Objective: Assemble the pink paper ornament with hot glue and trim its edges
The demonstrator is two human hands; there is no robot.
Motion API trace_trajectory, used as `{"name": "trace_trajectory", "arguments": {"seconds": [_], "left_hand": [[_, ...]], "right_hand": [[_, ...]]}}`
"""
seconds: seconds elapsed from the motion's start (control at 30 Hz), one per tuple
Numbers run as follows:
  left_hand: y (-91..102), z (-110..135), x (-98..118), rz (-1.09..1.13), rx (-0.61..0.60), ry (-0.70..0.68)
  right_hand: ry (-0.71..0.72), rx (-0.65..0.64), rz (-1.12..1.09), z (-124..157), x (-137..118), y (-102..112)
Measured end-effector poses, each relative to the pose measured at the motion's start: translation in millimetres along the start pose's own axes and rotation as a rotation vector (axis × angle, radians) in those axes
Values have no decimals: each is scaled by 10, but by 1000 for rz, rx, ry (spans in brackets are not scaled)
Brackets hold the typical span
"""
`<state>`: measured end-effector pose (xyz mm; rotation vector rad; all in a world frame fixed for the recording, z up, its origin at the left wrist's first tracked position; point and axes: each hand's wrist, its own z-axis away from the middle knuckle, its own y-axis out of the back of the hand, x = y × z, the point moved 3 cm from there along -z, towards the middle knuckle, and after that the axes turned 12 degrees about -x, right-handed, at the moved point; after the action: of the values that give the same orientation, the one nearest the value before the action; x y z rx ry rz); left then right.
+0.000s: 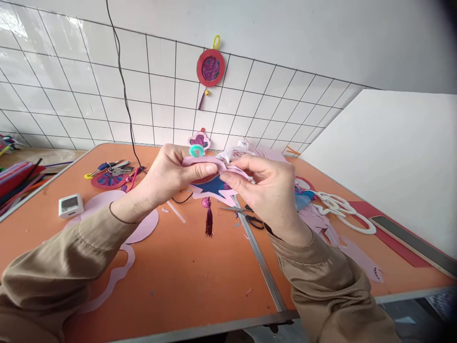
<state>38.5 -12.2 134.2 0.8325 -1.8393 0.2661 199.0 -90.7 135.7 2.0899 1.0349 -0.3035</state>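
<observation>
My left hand (pixel 173 174) is closed on the left part of a pink paper piece (pixel 202 162), its thumb lying along the near face. On the right side of the same piece, my right hand (pixel 264 183) pinches between thumb and forefinger. A teal fuzzy loop (pixel 196 151) stands up at the top edge by my left fingers. Just below the hands shows a pink-bordered star ornament (pixel 212 186) with a dark blue middle; I cannot tell whether it is joined to the held paper. From its lower point extends a dark purple tassel (pixel 209 224) with a pink bead.
Black-handled scissors (pixel 254 221) lie beside my right wrist. Keys (pixel 119 169), a small white device (pixel 70 206) and pink paper cutouts (pixel 143 226) are on the left. White rings (pixel 342 209), pink scraps and a phone (pixel 410 243) lie right. A round red ornament (pixel 210 83) hangs on the tiled wall.
</observation>
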Motion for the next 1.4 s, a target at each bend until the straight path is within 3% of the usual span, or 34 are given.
{"name": "trace_trajectory", "arguments": {"seconds": [0.63,0.93,1.2,1.3,1.4], "left_hand": [[8,-16,-75,100,-89,73],[4,-20,-105,120,-98,61],[17,-33,-69,232,-104,138],[5,-33,-67,261,-100,136],[-20,-35,-75,312,-113,137]], "right_hand": [[-61,-76,-188,-16,-30,66],[-59,-1,-176,-3,-39,82],[-48,-132,-419,-23,98,176],[-46,-195,-373,-13,34,167],[-51,-137,-219,-7,-21,150]]}}
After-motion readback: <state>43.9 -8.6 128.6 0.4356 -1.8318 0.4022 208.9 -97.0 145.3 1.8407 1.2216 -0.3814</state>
